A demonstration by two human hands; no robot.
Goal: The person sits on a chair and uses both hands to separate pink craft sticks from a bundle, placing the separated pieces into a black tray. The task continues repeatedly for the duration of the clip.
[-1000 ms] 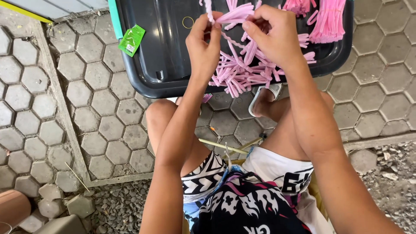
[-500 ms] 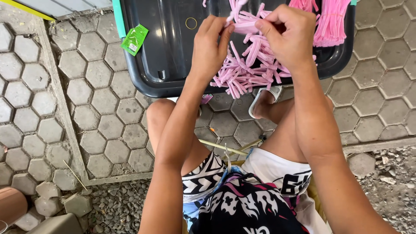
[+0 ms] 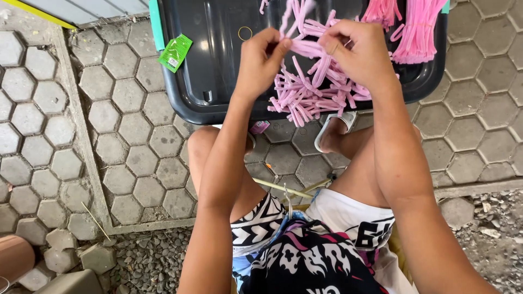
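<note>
My left hand (image 3: pixel 260 61) and my right hand (image 3: pixel 357 50) are raised over a black plastic tray (image 3: pixel 190 92) and pinch the same pink fuzzy stem (image 3: pixel 306 49) between their fingertips. Below them a loose heap of short pink stems (image 3: pixel 310 95) lies in the tray. Longer pink stem bundles (image 3: pixel 417 27) rest at the tray's far right. A small yellow ring (image 3: pixel 245 33) lies on the tray's bare bottom.
A green sachet (image 3: pixel 175 53) sits on the tray's left rim. The tray rests on hexagonal paving (image 3: pixel 125 158). My bare knees and a sandalled foot (image 3: pixel 335 130) are just under it. Gravel (image 3: pixel 147 258) lies nearer me, thin sticks (image 3: pixel 283 189) between my legs.
Both hands have shifted slightly right and lower in view with the pink stem still pinched between them; the view has tilted, showing less of the tray's far side.
</note>
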